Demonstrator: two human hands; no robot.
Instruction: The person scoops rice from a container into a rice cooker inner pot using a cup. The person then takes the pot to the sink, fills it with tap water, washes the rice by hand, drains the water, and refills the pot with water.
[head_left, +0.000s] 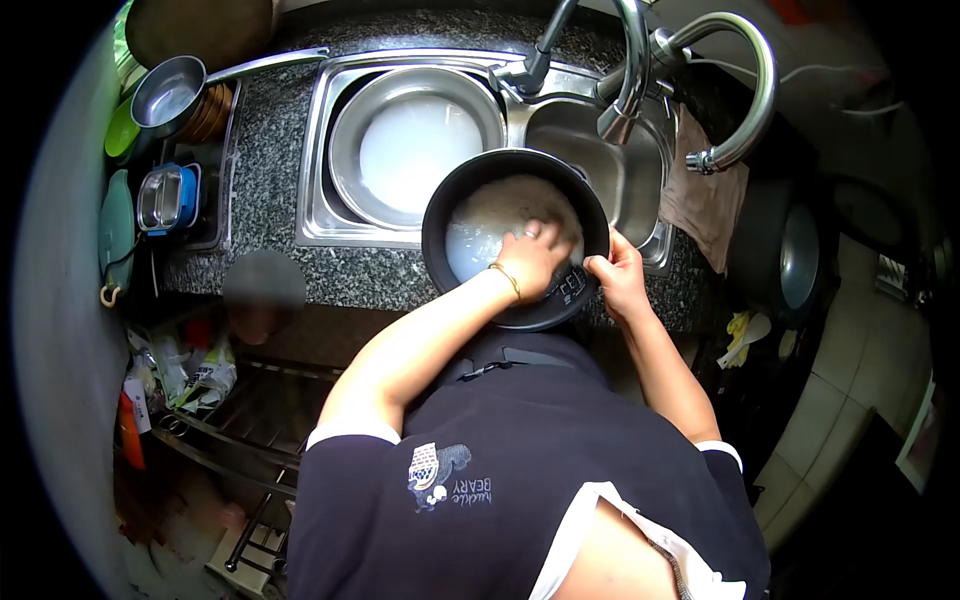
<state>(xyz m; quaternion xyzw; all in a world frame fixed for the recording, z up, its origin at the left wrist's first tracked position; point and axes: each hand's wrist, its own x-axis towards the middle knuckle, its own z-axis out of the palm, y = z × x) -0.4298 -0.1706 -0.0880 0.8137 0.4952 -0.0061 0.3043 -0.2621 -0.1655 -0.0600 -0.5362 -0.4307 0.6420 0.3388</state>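
A dark round pot [440, 215] is tilted at the counter's front edge, over the corner of the sink. Cloudy water and pale grains, which look like rice, lie inside it. My left hand [533, 256] reaches into the pot, its fingers spread and partly under the cloudy water. On the pot's right rim, my right hand [616, 272] is closed and grips the edge. Behind the pot, a large metal basin [345, 150] with whitish water sits in the left sink bowl.
Two curved faucets [632, 60] rise behind the sink [311, 200]. A brown cloth [705, 190] hangs at the sink's right side. Bowls [168, 95] and a blue-edged container [165, 200] stand at the left. Another dark pot [775, 250] is at the right.
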